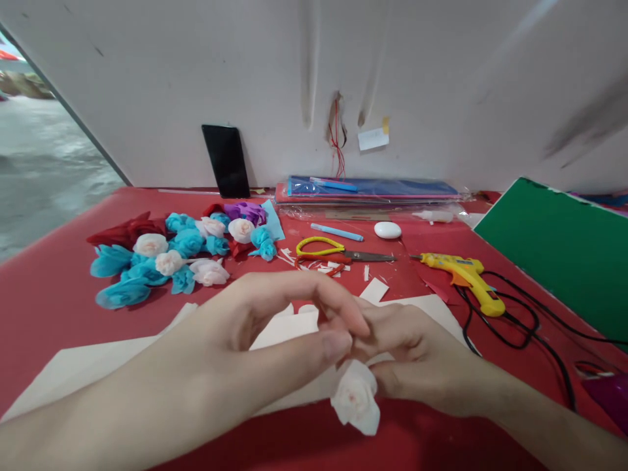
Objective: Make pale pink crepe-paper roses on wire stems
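A white paper rose (354,398) with a faint pink centre hangs below my two hands, its bloom facing me. My left hand (275,333) curls over from the left, thumb and fingers closed in at the base of the rose. From the right, my right hand (417,353) holds the rose too, its thumb against the side of the petals. The fingers of both hands meet and overlap, so the stem end is hidden. Beneath them lie white paper sheets (88,373).
Blue, white, red and purple paper flowers (186,242) lie at left. Scissors (367,256), paper scraps, a blue pen (337,231) and a white oval object (387,229) sit behind my hands. A yellow glue gun (466,275) with black cord lies right, near a green board (559,255). A phone (226,160) leans on the wall.
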The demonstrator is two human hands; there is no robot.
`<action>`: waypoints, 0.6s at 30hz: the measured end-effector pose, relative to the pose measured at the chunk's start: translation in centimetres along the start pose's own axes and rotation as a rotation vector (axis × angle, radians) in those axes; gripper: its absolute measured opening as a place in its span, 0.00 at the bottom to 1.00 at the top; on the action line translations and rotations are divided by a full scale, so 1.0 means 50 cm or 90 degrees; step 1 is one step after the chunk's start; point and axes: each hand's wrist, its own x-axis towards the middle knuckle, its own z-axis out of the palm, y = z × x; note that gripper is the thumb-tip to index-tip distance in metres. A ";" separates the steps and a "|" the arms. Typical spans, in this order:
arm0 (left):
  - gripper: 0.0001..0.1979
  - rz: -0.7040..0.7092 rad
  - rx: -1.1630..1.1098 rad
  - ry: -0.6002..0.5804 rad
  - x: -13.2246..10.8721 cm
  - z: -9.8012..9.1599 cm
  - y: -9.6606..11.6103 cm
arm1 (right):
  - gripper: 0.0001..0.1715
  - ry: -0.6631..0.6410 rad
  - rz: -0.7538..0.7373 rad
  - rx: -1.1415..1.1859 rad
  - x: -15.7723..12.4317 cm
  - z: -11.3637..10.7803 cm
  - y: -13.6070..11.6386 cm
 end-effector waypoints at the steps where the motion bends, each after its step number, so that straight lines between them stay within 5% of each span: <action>1: 0.03 0.035 0.021 0.033 0.002 0.004 -0.002 | 0.23 0.023 0.007 -0.015 -0.002 0.003 -0.002; 5: 0.08 0.199 0.115 0.151 -0.001 0.019 -0.020 | 0.20 0.157 0.036 -0.057 -0.004 0.024 -0.014; 10: 0.16 0.492 0.441 0.355 -0.017 0.024 -0.031 | 0.21 0.318 0.014 -0.095 -0.005 0.056 -0.030; 14: 0.16 0.496 0.594 0.383 -0.020 0.023 -0.027 | 0.16 0.399 0.024 -0.081 -0.012 0.074 -0.027; 18: 0.11 0.383 0.468 0.388 -0.018 0.042 -0.040 | 0.15 0.413 0.014 -0.082 -0.011 0.083 -0.019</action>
